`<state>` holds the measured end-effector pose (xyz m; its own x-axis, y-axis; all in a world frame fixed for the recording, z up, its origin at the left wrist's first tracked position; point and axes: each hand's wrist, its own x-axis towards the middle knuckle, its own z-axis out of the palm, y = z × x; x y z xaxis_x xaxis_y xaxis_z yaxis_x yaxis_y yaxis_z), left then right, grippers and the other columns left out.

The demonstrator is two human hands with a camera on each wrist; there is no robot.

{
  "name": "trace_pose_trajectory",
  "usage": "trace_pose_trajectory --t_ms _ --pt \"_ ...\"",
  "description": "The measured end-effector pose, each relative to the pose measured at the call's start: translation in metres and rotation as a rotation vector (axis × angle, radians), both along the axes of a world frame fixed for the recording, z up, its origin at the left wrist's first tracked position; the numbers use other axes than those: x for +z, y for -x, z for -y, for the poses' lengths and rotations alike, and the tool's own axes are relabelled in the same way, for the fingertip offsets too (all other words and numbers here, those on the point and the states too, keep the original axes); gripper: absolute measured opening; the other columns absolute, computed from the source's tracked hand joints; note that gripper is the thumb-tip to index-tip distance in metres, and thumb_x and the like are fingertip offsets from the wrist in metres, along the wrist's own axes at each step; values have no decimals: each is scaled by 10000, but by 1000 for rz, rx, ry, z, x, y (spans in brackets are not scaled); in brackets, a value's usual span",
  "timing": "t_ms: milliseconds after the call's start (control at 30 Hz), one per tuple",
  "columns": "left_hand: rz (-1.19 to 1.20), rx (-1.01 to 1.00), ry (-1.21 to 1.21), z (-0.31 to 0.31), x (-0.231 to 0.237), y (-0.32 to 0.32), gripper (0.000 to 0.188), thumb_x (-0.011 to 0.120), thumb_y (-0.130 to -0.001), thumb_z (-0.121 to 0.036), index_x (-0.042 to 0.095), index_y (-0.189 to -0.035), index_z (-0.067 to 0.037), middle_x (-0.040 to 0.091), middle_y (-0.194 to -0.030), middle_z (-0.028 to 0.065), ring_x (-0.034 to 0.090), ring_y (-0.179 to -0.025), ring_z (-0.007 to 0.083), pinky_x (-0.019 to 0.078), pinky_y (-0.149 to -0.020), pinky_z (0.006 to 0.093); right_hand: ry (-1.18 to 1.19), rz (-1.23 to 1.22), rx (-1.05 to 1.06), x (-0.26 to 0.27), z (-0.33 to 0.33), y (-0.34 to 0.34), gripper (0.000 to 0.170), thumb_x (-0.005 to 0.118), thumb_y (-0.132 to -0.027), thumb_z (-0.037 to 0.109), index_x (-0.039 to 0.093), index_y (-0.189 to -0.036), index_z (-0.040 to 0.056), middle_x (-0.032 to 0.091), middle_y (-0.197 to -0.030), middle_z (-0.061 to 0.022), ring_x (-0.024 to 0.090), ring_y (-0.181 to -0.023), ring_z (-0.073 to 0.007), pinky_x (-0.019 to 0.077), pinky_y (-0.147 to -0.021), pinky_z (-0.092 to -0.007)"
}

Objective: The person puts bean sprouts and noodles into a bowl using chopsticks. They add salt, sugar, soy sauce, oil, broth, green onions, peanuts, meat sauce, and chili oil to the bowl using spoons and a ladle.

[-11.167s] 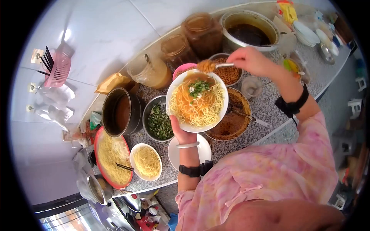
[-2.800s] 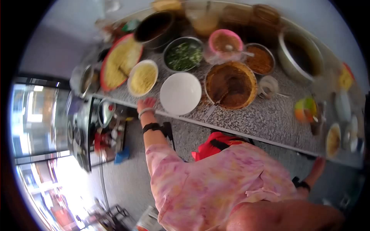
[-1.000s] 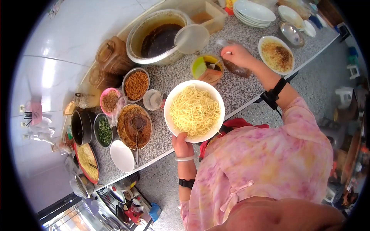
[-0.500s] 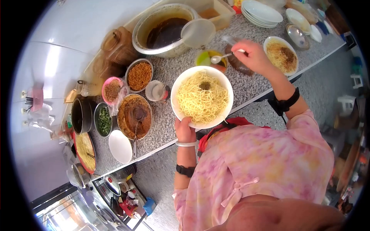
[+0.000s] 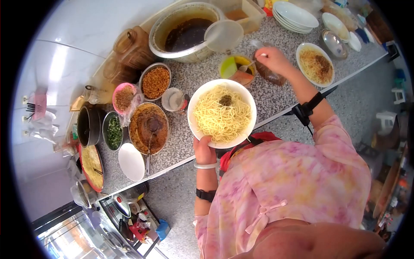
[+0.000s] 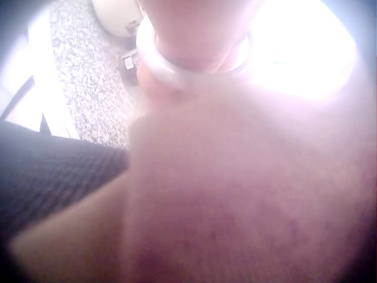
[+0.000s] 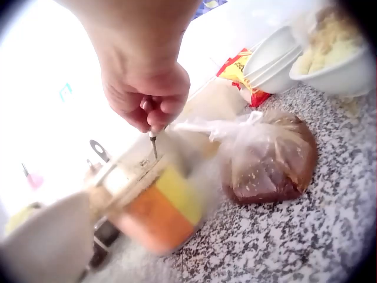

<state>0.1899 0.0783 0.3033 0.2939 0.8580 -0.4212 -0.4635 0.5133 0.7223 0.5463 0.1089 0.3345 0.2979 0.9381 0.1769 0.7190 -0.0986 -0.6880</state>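
Note:
In the head view my left hand [image 5: 204,151] grips the near rim of a white bowl [image 5: 192,125], thumb over the edge. Plain noodles [image 5: 222,123] fill it, with a dark greenish spot [image 5: 225,100] on top. My right hand [image 5: 272,59] pinches the handle of a spoon [image 5: 244,68], whose head is in the yellow-green and orange container [image 5: 227,67]. The right wrist view shows curled fingers of my right hand [image 7: 154,100] on the thin handle above the container [image 7: 162,212]. In the left wrist view the bowl is not discernible.
A tied bag of brown contents [image 5: 271,75] lies beside the container. Farther right is a plate of topped noodles [image 5: 315,64]. Left stand a sauce bowl [image 5: 148,129], chopped greens [image 5: 114,131] and an empty white bowl [image 5: 131,162]. A large pot [image 5: 185,32] stands behind.
A dark spot has appeared on the noodles since a second ago. The spoon, over the near side of the container half a second ago, is now down in it. The held bowl has shifted slightly.

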Motion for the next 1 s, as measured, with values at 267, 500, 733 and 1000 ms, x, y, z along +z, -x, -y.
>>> trace_pose_trajectory --t_ms 267,500,733,1000 --pt "4 -5 23 -3 -6 1 535 390 -698 80 377 -1233 59 500 -1182 162 513 -1076 264 440 -888 338 -87 -203 113 48 24 16 119 569 -778 118 635 -846 46 619 -799 -76 592 -702 -201 458 -619 -293" --pt "-37 6 -4 8 -13 14 547 396 -689 80 370 -1236 76 494 -1196 165 508 -1082 266 426 -897 334 327 521 212 15 1 75 123 534 -750 104 631 -788 39 611 -862 -134 609 -733 -328 493 -635 -385" --pt "-61 47 3 15 -18 21 574 383 -680 75 342 -1252 82 461 -1222 189 490 -1102 295 417 -920 364 39 92 105 -18 4 69 114 559 -744 119 632 -778 38 620 -763 -175 613 -744 -317 480 -637 -388" --pt "-10 45 8 13 -15 21 581 389 -681 76 335 -1260 77 462 -1221 187 489 -1103 295 418 -919 375 57 -610 -112 -23 28 38 147 612 -785 120 643 -903 37 594 -691 -8 491 -497 -52 380 -442 -200"
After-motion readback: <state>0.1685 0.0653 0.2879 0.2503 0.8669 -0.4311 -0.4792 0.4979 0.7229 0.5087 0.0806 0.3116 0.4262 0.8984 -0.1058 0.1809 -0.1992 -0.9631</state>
